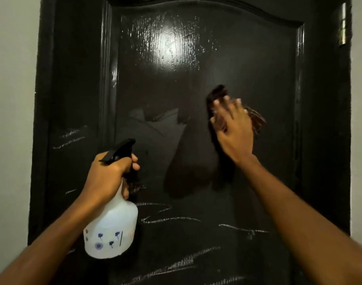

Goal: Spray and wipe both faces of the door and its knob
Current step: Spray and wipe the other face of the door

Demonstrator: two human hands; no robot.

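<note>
A glossy black panelled door (176, 124) fills the view, wet with spray droplets near the top and streaked with white chalk-like marks lower down. My left hand (108, 175) grips the neck of a white spray bottle (112, 229) with a black trigger head, held in front of the door's lower left. My right hand (233, 128) presses a dark brown cloth (217, 93) flat against the door's middle panel, fingers spread. The knob is not in view.
Pale walls (9, 99) flank the black door frame on both sides. A metal hinge (343, 25) shows at the upper right edge of the door.
</note>
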